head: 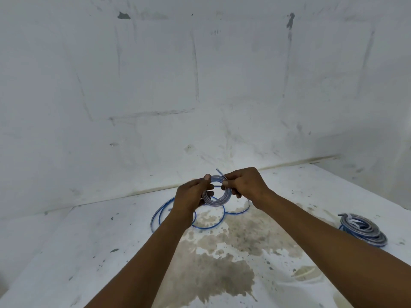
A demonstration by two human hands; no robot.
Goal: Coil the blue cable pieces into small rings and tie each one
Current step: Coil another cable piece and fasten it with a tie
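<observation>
Both hands hold a small coiled ring of blue cable (219,200) up above the white floor. My left hand (192,196) grips the ring's left side, thumb on top. My right hand (243,183) pinches its upper right side, where a short cable end (219,172) sticks up. Below the hands, loose blue cable (160,215) lies in wide loops on the floor. A finished pile of coiled rings (363,230) with a pale tie sits at the right.
The stained white floor (89,252) meets a scuffed white wall (155,96) just behind the hands. A large brown stain (222,263) spreads over the floor between my forearms.
</observation>
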